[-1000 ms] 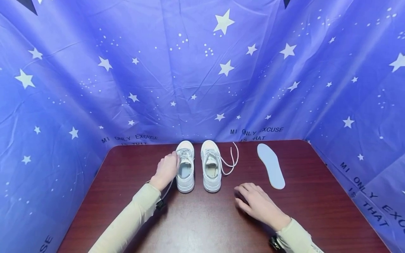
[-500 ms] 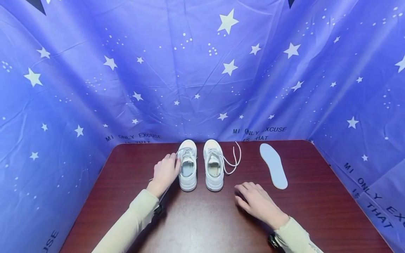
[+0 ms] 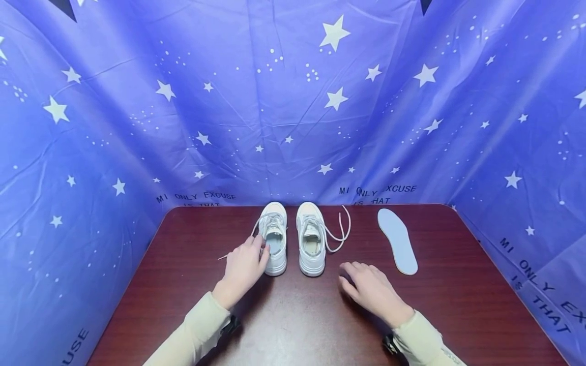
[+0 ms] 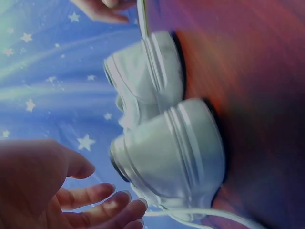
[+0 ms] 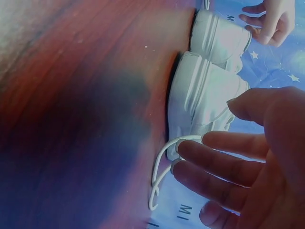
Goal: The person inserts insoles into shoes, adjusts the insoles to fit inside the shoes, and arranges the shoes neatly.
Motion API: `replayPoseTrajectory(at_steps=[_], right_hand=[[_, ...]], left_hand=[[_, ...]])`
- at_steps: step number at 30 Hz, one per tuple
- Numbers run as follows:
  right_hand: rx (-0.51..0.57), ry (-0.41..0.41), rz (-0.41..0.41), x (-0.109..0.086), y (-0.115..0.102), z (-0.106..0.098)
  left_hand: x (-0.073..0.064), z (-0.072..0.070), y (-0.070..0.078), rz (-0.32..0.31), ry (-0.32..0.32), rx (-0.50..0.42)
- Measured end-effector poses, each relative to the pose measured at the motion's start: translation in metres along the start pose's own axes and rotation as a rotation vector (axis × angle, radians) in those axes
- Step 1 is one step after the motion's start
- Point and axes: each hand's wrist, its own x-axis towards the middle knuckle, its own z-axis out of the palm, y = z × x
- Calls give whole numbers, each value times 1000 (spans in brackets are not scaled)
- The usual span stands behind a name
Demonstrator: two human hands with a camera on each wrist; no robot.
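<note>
Two white lace-up sneakers stand side by side at the table's back, toes away from me: the left sneaker [image 3: 276,264] and the right sneaker [image 3: 312,264]. Beside the left one hovers my left hand [image 3: 243,263], fingers loosely spread and overlapping its near side in the head view. The left wrist view shows nothing between thumb and fingers, with a white shoelace [image 4: 209,211] running past the fingertips. Low over the table, right of the sneakers, my right hand [image 3: 374,292] is relaxed and holds nothing. A pale insole [image 3: 397,241] lies flat beyond it.
The right sneaker's loose lace [image 3: 343,236] trails onto the dark red-brown table [image 3: 293,320]. A blue-violet curtain [image 3: 293,117] with white stars closes in the back and both sides, close behind the shoe toes.
My left hand has drawn back from the left sneaker's lace area toward its heel, and its fingers have loosened. The right hand has stayed nearly still. The head view has shifted slightly.
</note>
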Motion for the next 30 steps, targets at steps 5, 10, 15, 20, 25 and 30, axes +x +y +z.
replayPoseTrajectory(at_steps=[5,10,15,20,25,30], right_hand=[[26,-9,54,4,-3,-2],[33,-2,105,6,-7,-1],[34,30,122,14,-8,-1],[37,44,124,25,-7,-2],[47,41,126,42,-4,-3],[53,11,145,68,2,-4]], left_hand=[[-12,-7,11,47,16,9],[-24,-13,20,86,-5,29],[-36,-14,27,138,2,70],[-44,-12,32,179,21,122],[-50,-12,35,193,17,156],[-55,-13,38,193,-16,194]])
